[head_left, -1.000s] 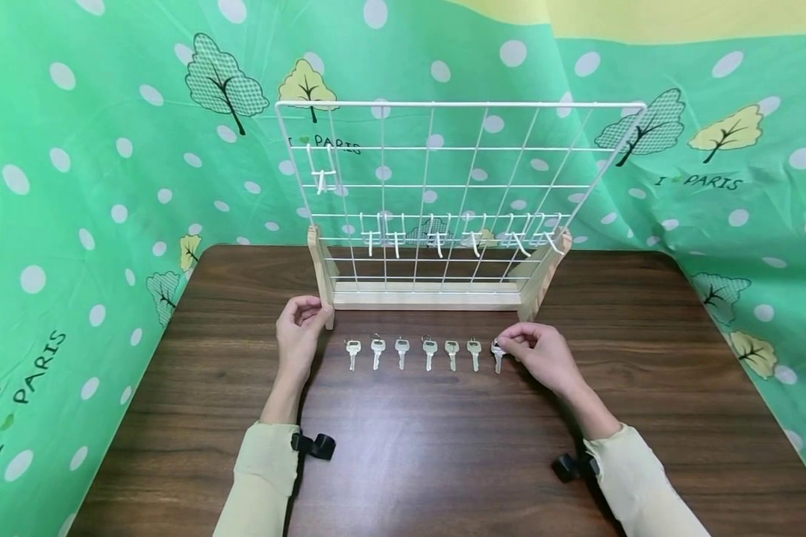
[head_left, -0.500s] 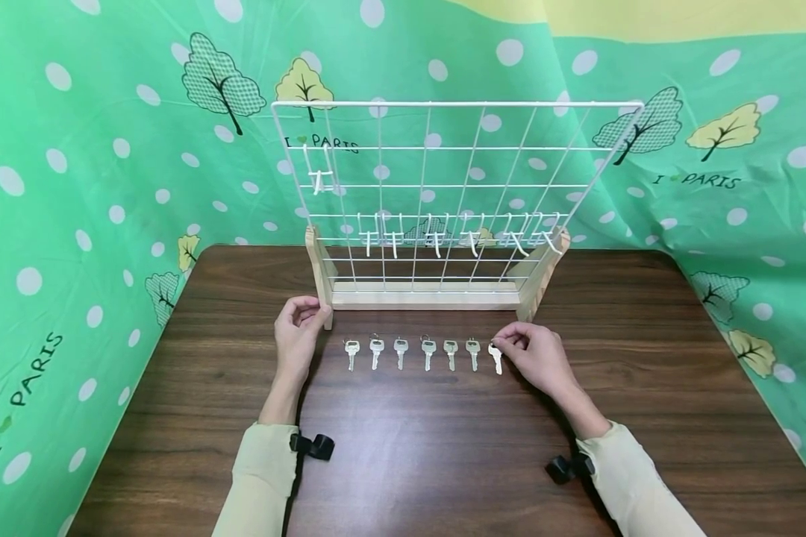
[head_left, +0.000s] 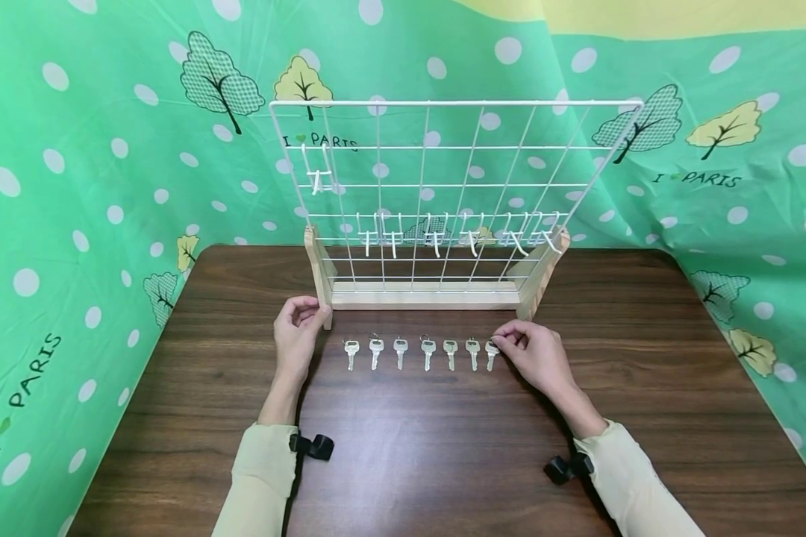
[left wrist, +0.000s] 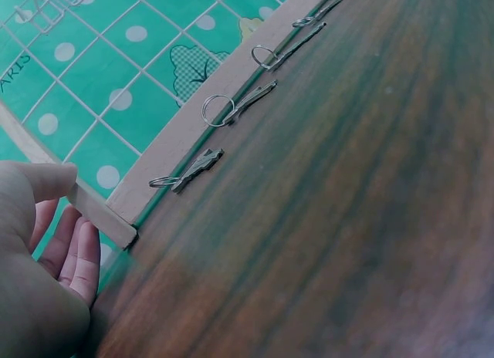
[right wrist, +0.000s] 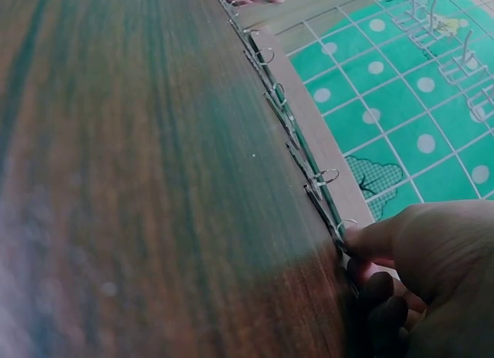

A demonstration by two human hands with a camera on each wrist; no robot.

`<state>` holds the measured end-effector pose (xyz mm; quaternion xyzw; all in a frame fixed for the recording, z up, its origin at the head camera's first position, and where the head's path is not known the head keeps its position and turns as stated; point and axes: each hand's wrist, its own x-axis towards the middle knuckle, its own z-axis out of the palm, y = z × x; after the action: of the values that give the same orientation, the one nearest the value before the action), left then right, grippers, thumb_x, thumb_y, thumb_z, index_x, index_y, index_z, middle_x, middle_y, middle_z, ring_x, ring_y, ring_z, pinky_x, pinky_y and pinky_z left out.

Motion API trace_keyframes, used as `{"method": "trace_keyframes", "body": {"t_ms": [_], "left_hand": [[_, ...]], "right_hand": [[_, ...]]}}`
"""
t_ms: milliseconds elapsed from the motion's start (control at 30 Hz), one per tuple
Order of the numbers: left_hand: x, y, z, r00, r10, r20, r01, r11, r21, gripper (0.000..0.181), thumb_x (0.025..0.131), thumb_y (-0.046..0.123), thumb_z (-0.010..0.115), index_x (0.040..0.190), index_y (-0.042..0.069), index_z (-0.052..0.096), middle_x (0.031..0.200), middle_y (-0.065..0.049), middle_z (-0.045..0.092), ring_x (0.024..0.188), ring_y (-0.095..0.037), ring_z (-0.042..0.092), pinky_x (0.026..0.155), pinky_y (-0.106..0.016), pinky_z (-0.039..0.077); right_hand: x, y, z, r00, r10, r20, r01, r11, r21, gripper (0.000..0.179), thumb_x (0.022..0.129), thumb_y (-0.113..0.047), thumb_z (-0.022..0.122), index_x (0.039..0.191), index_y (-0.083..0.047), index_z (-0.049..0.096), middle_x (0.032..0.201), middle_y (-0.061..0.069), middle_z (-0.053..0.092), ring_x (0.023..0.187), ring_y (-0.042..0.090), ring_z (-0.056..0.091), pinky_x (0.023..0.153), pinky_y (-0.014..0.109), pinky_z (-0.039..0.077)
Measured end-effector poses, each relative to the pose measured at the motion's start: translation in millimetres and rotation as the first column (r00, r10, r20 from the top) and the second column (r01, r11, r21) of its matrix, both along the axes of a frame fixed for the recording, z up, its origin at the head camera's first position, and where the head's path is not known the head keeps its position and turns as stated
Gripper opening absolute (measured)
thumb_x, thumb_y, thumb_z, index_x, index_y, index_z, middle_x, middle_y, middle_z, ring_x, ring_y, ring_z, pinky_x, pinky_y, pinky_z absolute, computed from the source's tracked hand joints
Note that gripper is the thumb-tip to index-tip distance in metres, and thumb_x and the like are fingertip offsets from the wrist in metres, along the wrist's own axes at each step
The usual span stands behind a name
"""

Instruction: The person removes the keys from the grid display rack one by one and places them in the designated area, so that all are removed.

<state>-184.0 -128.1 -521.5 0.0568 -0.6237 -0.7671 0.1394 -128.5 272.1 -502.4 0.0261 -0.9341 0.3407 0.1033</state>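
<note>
Several silver keys (head_left: 428, 348) lie in a row on the brown table, most with a small wire ring showing at the head. My right hand (head_left: 536, 356) pinches the head end of the rightmost key (head_left: 490, 363), whose blade points toward me. In the right wrist view, a ring (right wrist: 346, 225) shows at the thumb tip, and the fingers hide part of that key. Behind the row stands a white wire grid rack (head_left: 457, 103) on a wooden base. My left hand (head_left: 295, 335) holds the lower front of its left wooden leg (head_left: 319, 261), thumb against the wood.
White hooks (head_left: 436, 245) hang along a lower wire of the grid, with a double hook (head_left: 318, 179) higher at the left. The right wooden leg (head_left: 540, 276) stands just behind my right hand. A green patterned cloth (head_left: 107, 186) surrounds the table (head_left: 403, 462).
The rightmost key has shifted slightly left toward the row, and its blade has swung back leftward with my right hand's movement. My left hand keeps its hold on the leg.
</note>
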Motion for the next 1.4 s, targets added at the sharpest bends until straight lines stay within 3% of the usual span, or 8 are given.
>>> {"method": "trace_keyframes", "body": {"t_ms": [200, 500, 833, 1067, 1400], "left_hand": [[-0.4, -0.4, -1.2, 1.0, 0.003, -0.005, -0.003, 1.0, -0.003, 0.019, 0.093, -0.016, 0.076, 0.108, -0.01, 0.066, 0.097, 0.002, 0.068, 0.091, -0.009, 0.067, 0.085, -0.016, 0.057], [-1.8, -0.9, -1.6, 1.0, -0.001, -0.004, 0.001, 1.0, -0.003, 0.019, 0.094, -0.016, 0.075, 0.11, -0.012, 0.065, 0.098, 0.003, 0.068, 0.092, -0.009, 0.067, 0.085, -0.016, 0.057], [-1.0, -0.5, -0.4, 1.0, -0.003, -0.004, 0.003, 1.0, 0.008, 0.02, 0.093, -0.016, 0.077, 0.109, -0.011, 0.066, 0.098, 0.001, 0.068, 0.091, -0.009, 0.067, 0.085, -0.016, 0.057], [-0.2, -0.6, 1.5, 1.0, -0.003, -0.002, 0.003, 1.0, 0.011, 0.02, 0.093, -0.016, 0.076, 0.108, -0.009, 0.066, 0.098, 0.002, 0.068, 0.092, -0.009, 0.067, 0.086, -0.016, 0.057], [-0.2, 0.3, 1.6, 1.0, 0.003, 0.005, -0.003, 1.0, 0.007, 0.02, 0.093, -0.017, 0.076, 0.108, -0.01, 0.066, 0.097, 0.002, 0.068, 0.091, -0.008, 0.067, 0.085, -0.016, 0.057]], "right_hand": [[1.3, -1.2, 1.2, 1.0, -0.003, 0.016, 0.003, 1.0, -0.026, 0.006, 0.095, -0.011, 0.087, 0.1, -0.011, 0.083, 0.077, -0.002, 0.068, 0.063, 0.003, 0.055, 0.058, 0.019, 0.043], [5.8, 0.2, 1.2, 1.0, -0.003, 0.001, 0.003, 1.0, -0.017, 0.009, 0.093, -0.011, 0.089, 0.095, -0.011, 0.081, 0.081, 0.0, 0.068, 0.066, 0.006, 0.057, 0.061, 0.019, 0.045], [10.8, -1.4, 4.5, 0.999, -0.002, 0.036, 0.001, 1.0, 0.024, 0.03, 0.081, -0.023, 0.101, 0.099, -0.012, 0.079, 0.087, 0.003, 0.066, 0.078, 0.016, 0.06, 0.069, 0.026, 0.046], [10.3, -2.1, 3.9, 1.0, 0.02, 0.022, -0.02, 1.0, 0.011, 0.027, 0.08, -0.017, 0.102, 0.094, -0.012, 0.08, 0.087, 0.002, 0.068, 0.069, 0.009, 0.058, 0.062, 0.019, 0.046], [10.7, -0.9, 5.9, 0.998, 0.02, 0.054, -0.02, 1.0, -0.009, 0.025, 0.083, -0.019, 0.101, 0.097, -0.013, 0.081, 0.088, 0.002, 0.069, 0.067, 0.005, 0.054, 0.061, 0.02, 0.044]]}}
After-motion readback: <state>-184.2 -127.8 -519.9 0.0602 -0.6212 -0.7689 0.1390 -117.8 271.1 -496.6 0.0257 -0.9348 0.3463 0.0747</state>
